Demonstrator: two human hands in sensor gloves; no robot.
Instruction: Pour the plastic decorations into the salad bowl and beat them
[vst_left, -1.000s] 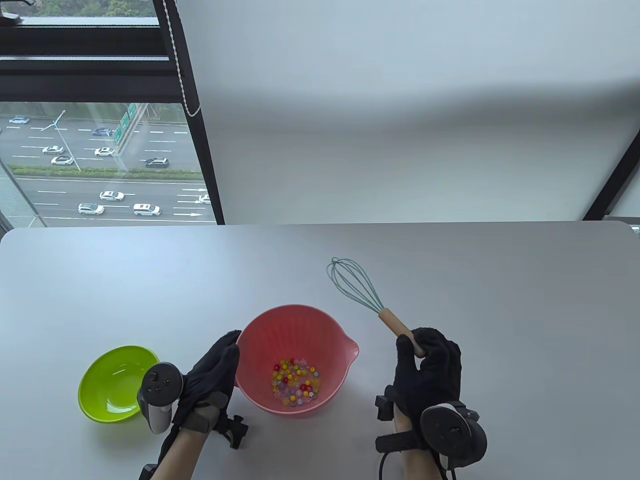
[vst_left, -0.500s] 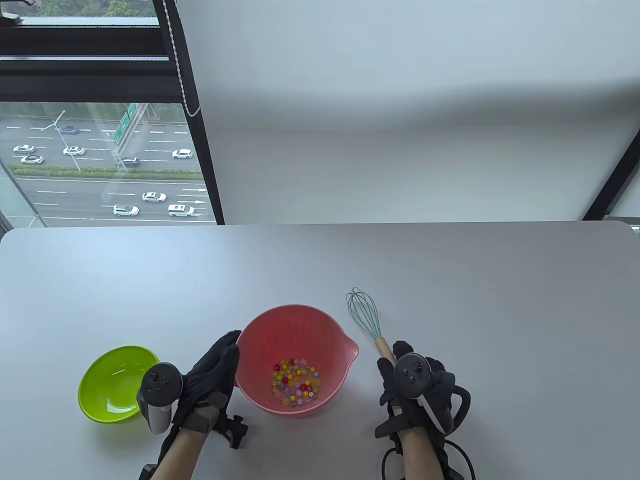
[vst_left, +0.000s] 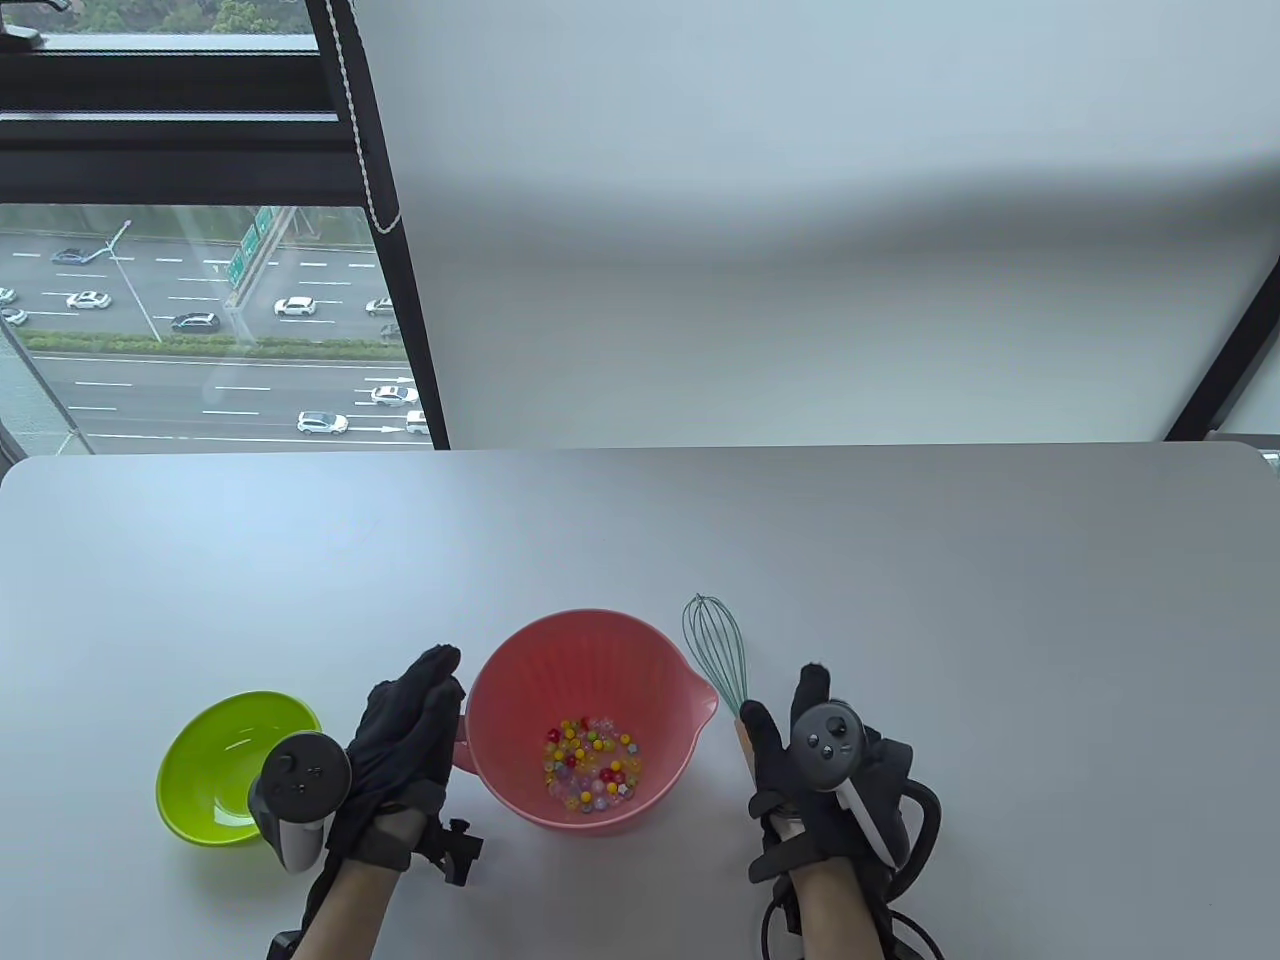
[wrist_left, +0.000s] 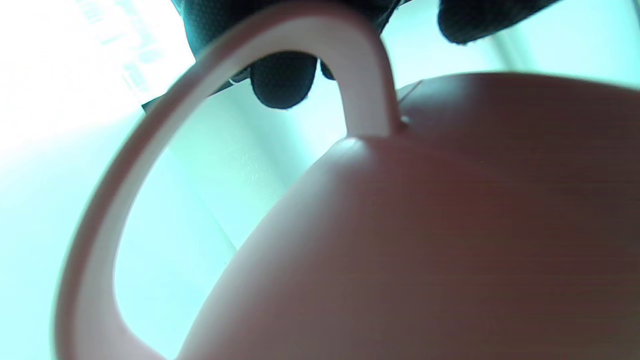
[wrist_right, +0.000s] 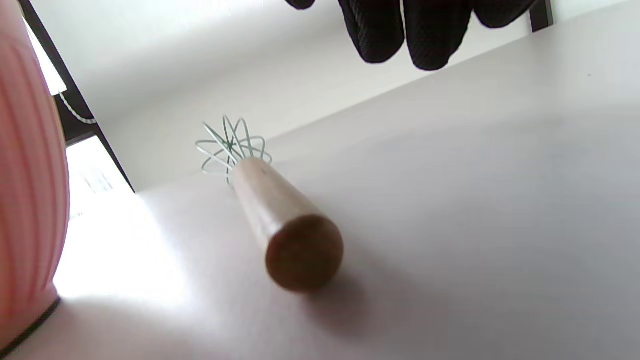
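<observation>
The pink salad bowl (vst_left: 590, 720) sits near the counter's (vst_left: 900, 560) front edge with the plastic decorations (vst_left: 592, 765) inside. The left hand (vst_left: 405, 745) lies with straight fingers beside the bowl's handle. The right hand (vst_left: 815, 775) hovers, fingers loose, over the whisk (wrist_right: 270, 210) lying on the counter, right of the bowl. A green bowl (vst_left: 215, 765) sits far left.

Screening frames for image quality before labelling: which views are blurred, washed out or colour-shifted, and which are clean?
Table view: sharp and evenly lit, salad bowl and whisk crisp. Left wrist view: the bowl's wall fills the frame, soft from closeness; background has a cyan cast and is blown out at upper left. Right wrist view: whisk handle sharp, with a bright glare patch on the table beside the bowl.
</observation>
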